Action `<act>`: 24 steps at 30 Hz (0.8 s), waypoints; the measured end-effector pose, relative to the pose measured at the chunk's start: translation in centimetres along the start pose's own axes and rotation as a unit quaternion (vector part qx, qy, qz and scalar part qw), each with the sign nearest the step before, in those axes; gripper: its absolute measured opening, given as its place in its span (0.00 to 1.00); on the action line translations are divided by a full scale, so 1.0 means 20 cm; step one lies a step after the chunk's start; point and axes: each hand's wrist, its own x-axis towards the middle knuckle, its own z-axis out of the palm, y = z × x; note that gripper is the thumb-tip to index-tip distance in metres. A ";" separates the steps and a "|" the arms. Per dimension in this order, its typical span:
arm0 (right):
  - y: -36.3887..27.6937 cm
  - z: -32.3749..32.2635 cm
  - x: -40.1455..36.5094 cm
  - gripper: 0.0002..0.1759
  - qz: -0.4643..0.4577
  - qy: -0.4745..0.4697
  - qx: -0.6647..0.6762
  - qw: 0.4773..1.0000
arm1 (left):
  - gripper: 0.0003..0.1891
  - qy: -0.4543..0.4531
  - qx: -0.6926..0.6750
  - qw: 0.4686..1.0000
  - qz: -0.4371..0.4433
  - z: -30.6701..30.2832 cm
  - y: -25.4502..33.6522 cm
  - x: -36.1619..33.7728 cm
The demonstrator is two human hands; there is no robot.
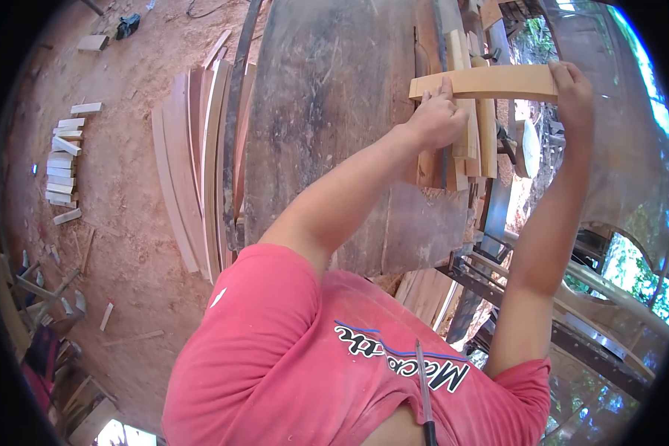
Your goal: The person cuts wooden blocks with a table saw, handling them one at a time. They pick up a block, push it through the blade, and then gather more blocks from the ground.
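A short, pale wooden board [502,80] lies crosswise over the right edge of the worn wooden table [320,97], above several upright or stacked strips. My right hand [574,88] wraps its fingers round the board's right end, beyond the table. Near the other end, my left hand [440,117] grips the board's near edge. Its index finger stretches up over the face while the other fingers curl below. Beneath the board, wooden strips [470,137] sit lengthwise along the table's right side.
Long curved planks [178,171] lean at the table's left side. Small wood blocks [61,178] lie in a row on the dusty floor [126,223]. A metal-railed frame [565,327] stands at right. A thin tool with a dark handle [430,431] shows before my shirt.
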 end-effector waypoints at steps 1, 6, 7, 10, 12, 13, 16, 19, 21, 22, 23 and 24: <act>0.01 0.00 0.04 0.22 -0.008 -0.013 0.013 1.000 | 0.29 0.000 -0.002 1.000 -0.001 0.00 -0.01 0.01; 0.01 0.03 0.17 0.22 -0.026 -0.038 0.013 0.999 | 0.31 0.033 -0.004 0.999 0.011 0.03 -0.03 0.06; 0.02 0.03 0.19 0.23 -0.026 -0.039 0.007 0.999 | 0.31 0.034 -0.004 0.999 0.012 0.02 -0.02 0.06; 0.04 -0.01 0.06 0.24 -0.032 -0.046 0.000 0.998 | 0.32 -0.004 0.014 1.000 -0.015 0.00 0.00 0.03; 0.01 -0.09 -0.21 0.24 -0.022 -0.048 -0.043 0.998 | 0.39 -0.027 -0.036 0.999 -0.021 0.03 0.00 -0.06; -0.03 -0.13 -0.41 0.25 -0.005 -0.044 -0.084 0.995 | 0.39 -0.029 -0.032 0.999 -0.015 0.03 0.00 -0.12; -0.08 -0.12 -1.05 0.22 0.121 -0.045 -0.017 0.991 | 0.46 -0.079 -0.069 0.994 -0.016 0.05 -0.02 -0.35; 0.05 0.03 -1.55 0.30 0.104 -0.093 -0.017 0.990 | 0.28 -0.091 -0.065 0.994 0.003 0.13 -0.13 -0.55; 0.11 0.17 -1.82 0.29 0.177 -0.137 -0.002 0.975 | 0.28 -0.103 -0.063 0.993 0.011 0.17 -0.21 -0.68; 0.15 0.24 -1.93 0.29 0.191 -0.122 0.005 0.974 | 0.28 -0.123 -0.055 0.991 0.017 0.17 -0.23 -0.73; 0.18 0.30 -2.01 0.28 0.215 -0.143 0.013 0.966 | 0.25 -0.152 0.003 0.988 0.016 0.16 -0.24 -0.77; 0.20 0.35 -2.08 0.27 0.236 -0.166 0.024 0.957 | 0.23 -0.177 0.062 0.982 0.016 0.17 -0.26 -0.81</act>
